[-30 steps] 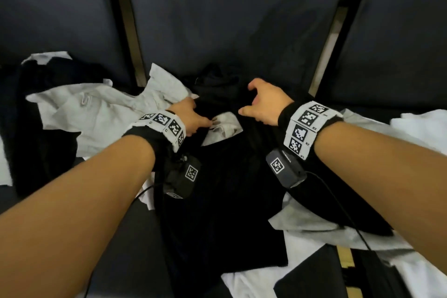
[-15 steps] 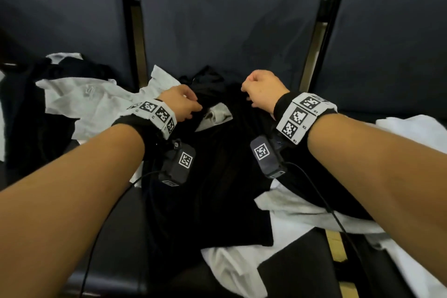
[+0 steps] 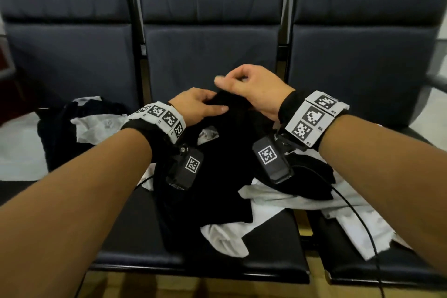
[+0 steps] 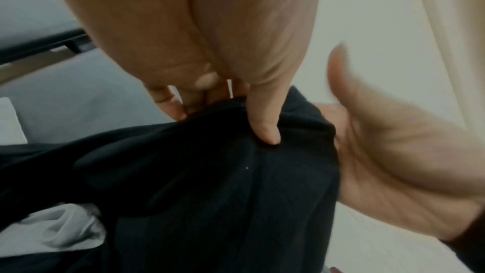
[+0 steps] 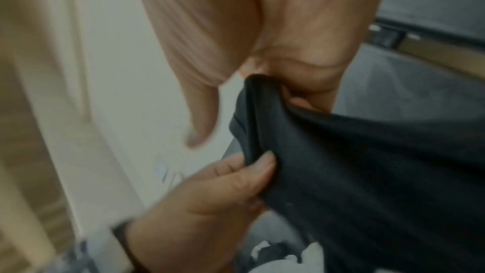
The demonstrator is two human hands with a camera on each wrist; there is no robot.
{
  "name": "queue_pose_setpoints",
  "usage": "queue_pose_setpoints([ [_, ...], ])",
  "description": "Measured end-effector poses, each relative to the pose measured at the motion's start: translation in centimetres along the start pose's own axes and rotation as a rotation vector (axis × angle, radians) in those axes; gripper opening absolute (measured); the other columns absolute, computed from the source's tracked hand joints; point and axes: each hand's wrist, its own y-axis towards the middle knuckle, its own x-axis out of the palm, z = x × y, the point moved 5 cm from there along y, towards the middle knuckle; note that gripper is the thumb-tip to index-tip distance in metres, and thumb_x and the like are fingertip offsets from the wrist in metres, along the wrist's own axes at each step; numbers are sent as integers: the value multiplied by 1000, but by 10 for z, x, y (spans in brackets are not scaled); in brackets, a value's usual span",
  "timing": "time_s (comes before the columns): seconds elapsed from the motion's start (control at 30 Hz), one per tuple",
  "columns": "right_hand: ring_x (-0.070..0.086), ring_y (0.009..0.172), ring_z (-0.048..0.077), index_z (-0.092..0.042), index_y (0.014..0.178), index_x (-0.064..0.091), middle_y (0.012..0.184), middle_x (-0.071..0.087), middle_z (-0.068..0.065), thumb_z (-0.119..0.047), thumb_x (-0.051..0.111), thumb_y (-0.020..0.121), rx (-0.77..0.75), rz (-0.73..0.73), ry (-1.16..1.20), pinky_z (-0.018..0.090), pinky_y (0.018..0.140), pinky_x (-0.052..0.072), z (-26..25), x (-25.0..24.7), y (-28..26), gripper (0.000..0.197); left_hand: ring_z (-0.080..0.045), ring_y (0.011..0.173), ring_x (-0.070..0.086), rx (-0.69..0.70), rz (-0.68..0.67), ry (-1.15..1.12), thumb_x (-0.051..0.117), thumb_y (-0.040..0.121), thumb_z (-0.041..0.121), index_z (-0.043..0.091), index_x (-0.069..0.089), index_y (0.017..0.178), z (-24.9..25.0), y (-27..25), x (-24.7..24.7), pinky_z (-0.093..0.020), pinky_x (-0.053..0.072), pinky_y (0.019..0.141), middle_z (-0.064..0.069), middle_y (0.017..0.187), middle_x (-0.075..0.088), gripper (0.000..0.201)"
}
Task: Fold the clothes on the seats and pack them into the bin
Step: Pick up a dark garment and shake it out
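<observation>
While both hands are working up near the seat backs, the left hand [image 3: 197,106] is pinching the top edge of a black shirt [image 3: 217,172], thumb pressed down on the fabric with the other fingers tucked behind it, which the left wrist view shows pretty clearly. The right hand [image 3: 254,91] is sitting just to the right of it and a bit higher, fingers curled around the same bunched edge of the shirt; from the right wrist view its thumb [image 5: 202,124] is sticking out free while the curled fingers are gripping the cloth. So both hands are clamped on the shirt, close together, almost touching.

The shirt is hanging down from the two hands toward the person and draping over the middle seat [image 3: 278,256], with the lower part still lying in the pile. Below the right hand, a white garment [image 3: 290,201] is spreading out under the black fabric and across onto the next seat. Off to the left of the left hand, another white piece [image 3: 96,128] is lying crumpled on top of more dark clothing [image 3: 58,143]. A small bit of white cloth is also peeking out right below the left wrist. Each wrist is wearing a band with black-and-white markers and a little camera box.
</observation>
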Motion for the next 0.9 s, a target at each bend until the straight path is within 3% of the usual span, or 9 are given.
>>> queue_pose_setpoints([
  [0.1,62,74,12,-7,98,70,84,68,4,-35,79,79,-76,-147,-523,27,71,48,-16,-6,-22,35,-2,61,57,-14,36,143,73,80,40,26,69,82,10,-15,-12,-20,44,64,10,68,62,15],
  [0.13,59,68,10,-6,93,71,76,65,2,-31,76,82,-77,-139,-539,26,67,45,-19,-11,-27,27,-3,57,54,-44,19,189,75,78,43,25,67,78,13,-21,-16,-20,42,60,10,62,59,19],
  [0.23,60,67,9,-6,84,70,73,64,2,-22,72,86,-18,2,-240,23,67,46,-27,-30,-36,16,-7,67,63,-93,-56,328,79,74,41,27,68,77,19,-35,-21,-23,46,68,9,68,66,17],
  [0.37,67,78,23,-9,78,64,77,66,5,-15,65,90,4,200,160,35,81,54,-40,-57,-47,14,-9,82,67,-155,-17,402,75,79,40,26,71,89,18,-53,-31,-25,49,78,6,84,72,17],
  [0.47,68,94,39,-5,91,62,91,66,18,-21,66,86,52,225,208,52,92,54,-42,-73,-52,18,1,64,62,-103,106,118,69,85,32,24,67,94,26,-65,-45,-23,49,65,16,70,66,12],
  [0.57,67,101,36,-8,98,61,104,68,20,-10,71,79,90,254,126,52,93,53,-42,-83,-59,21,-16,84,64,22,172,-168,66,89,21,22,66,92,50,-73,-58,-37,52,87,2,86,68,4],
  [0.7,54,121,33,-16,114,60,126,55,14,10,65,79,77,68,297,47,102,48,-59,-70,-69,44,-25,100,66,113,165,-168,69,75,41,31,69,94,86,-81,-69,-47,47,100,-4,101,71,21],
  [0.8,63,105,21,-7,126,59,115,62,10,-7,73,82,69,-158,292,32,94,53,-80,-43,-88,46,-27,104,66,126,108,-100,67,76,42,26,67,100,105,-90,-68,-49,47,100,-7,105,71,29],
  [0.9,66,88,24,4,104,68,96,68,17,-17,75,82,12,-210,-22,37,90,54,-89,-29,-100,30,-24,99,68,118,90,67,70,77,44,27,67,96,106,-101,-69,-47,49,98,-4,99,72,26],
])
